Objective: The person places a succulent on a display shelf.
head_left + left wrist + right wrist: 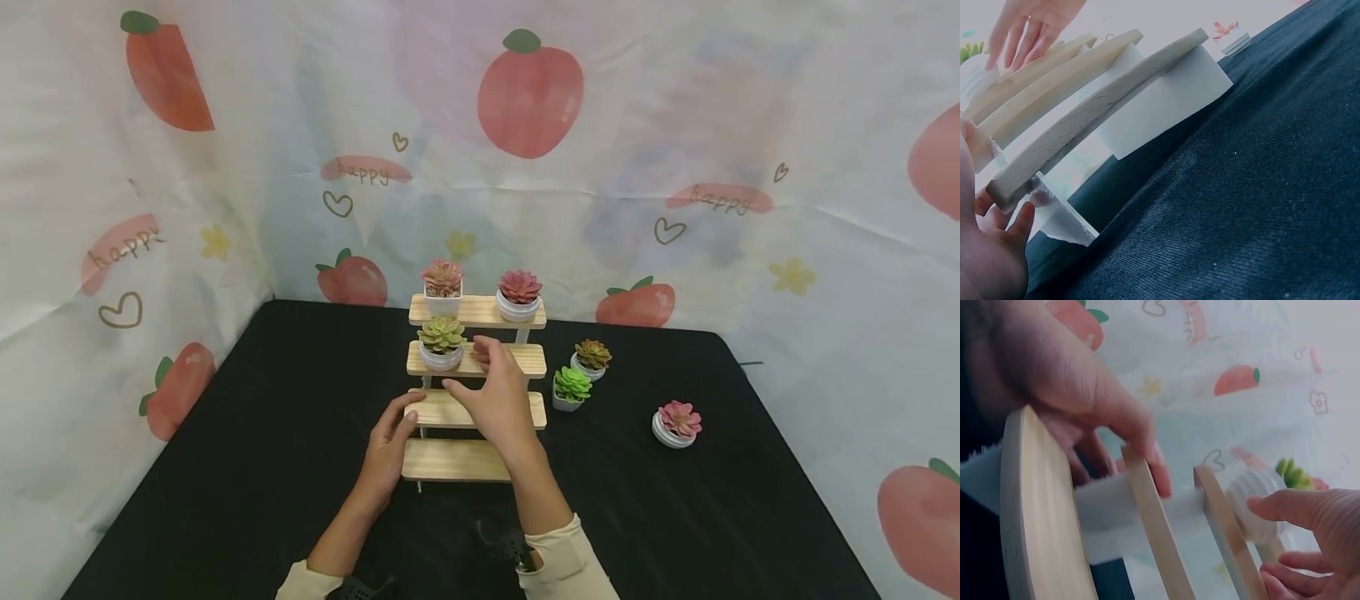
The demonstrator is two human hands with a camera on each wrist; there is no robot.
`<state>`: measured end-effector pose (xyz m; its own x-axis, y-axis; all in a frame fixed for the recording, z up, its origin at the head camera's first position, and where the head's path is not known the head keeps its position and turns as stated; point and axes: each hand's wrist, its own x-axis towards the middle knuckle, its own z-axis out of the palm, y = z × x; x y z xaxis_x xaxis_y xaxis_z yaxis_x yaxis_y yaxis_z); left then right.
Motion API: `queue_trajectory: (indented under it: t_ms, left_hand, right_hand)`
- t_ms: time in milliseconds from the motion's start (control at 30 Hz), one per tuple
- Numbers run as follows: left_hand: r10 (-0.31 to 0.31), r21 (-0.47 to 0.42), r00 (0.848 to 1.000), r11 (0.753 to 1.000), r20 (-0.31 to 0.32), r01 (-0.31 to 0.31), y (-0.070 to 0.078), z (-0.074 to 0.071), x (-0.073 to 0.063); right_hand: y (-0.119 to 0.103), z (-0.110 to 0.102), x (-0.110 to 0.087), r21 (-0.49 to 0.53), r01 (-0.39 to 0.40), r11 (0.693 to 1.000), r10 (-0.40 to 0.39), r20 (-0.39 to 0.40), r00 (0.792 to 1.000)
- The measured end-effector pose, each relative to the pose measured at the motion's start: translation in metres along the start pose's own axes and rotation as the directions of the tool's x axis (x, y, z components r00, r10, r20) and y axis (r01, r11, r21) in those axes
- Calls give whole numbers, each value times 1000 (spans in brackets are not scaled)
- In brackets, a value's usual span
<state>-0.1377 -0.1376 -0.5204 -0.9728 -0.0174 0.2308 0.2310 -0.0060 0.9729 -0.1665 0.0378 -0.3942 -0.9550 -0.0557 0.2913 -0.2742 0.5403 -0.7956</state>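
Observation:
A four-tier wooden display stand (453,461) with white supports stands on the black-covered table. My left hand (386,450) holds its left side at the third tier from the top, fingers around the board's end. On the second tier, a yellow-green succulent (441,335) sits upright in a round white ribbed pot (1254,503). My right hand (501,404) is just right of that pot, thumb and fingers spread apart; in the right wrist view its thumb overlaps the pot's side. The top tier carries a pale pink succulent (442,279) at left and a dark pink succulent (519,287) at right.
Right of the stand, a brownish succulent (592,356) and a bright green succulent (572,386) stand close together. Farther right is a pink succulent (678,421) in a white pot. A fruit-printed cloth backdrop (465,100) rises behind the black tablecloth (322,367).

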Motion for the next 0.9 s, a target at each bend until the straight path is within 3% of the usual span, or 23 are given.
queue_trajectory:
  t_ms: [233, 467, 900]
  left_hand:
    - [-6, -3, 1000, 1000, 1, 6, -2, 2, 0]
    - [9, 2, 1000, 1000, -5, -9, -3, 0, 0]
    - [2, -5, 1000, 1000, -5, -2, 0, 1, -1]
  right_hand:
    - [20, -23, -2, -35, 2, 999, -2, -28, 1000]
    - [35, -40, -4, 13, -4, 1000, 5, -89, 996]
    - [53, -60, -9, 116, 51, 992, -45, -48, 998]
